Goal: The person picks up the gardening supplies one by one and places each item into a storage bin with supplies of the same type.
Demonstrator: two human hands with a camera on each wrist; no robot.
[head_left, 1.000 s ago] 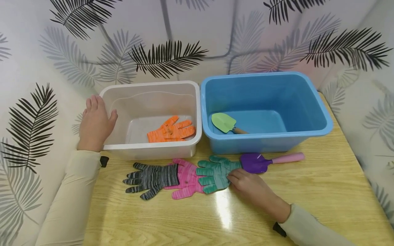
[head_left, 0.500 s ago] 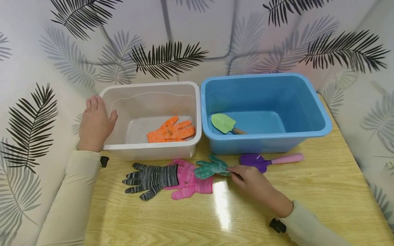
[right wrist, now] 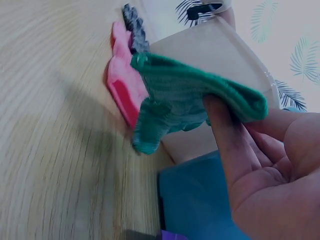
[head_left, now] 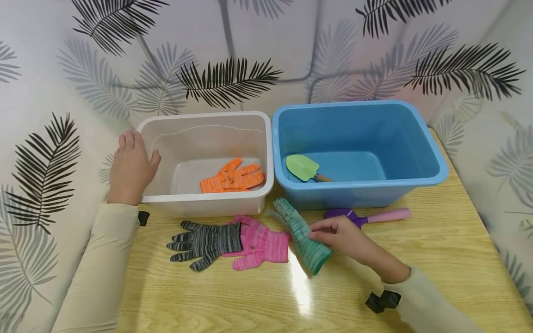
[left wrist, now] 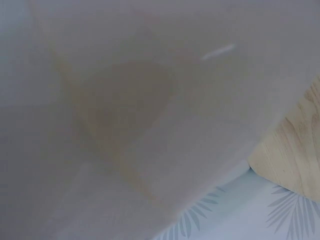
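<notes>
My right hand (head_left: 345, 238) pinches a green knit glove (head_left: 301, 236) near its cuff, in front of the blue tub. In the right wrist view the green glove (right wrist: 175, 95) hangs from thumb and fingers above the table, cuff side up. My left hand (head_left: 131, 166) rests with extended fingers on the left rim of the white tub (head_left: 204, 199). On the table lie a pink glove (head_left: 266, 245) and a grey-black striped glove (head_left: 204, 243), the grey one overlapping the pink. The left wrist view shows mostly the tub's pale wall (left wrist: 150, 125).
Orange gloves (head_left: 233, 178) lie inside the white tub. A green trowel (head_left: 302, 167) with a wooden handle lies in the blue tub (head_left: 358, 187). Behind my right hand, a purple trowel with a pink handle (head_left: 389, 214) lies on the table (head_left: 208, 300). Leaf-patterned cloth stands behind.
My right hand has lifted the green glove off the pink one and swung it upright to the right, uncovering the pink cuff. The left hand has stayed on the tub rim.
</notes>
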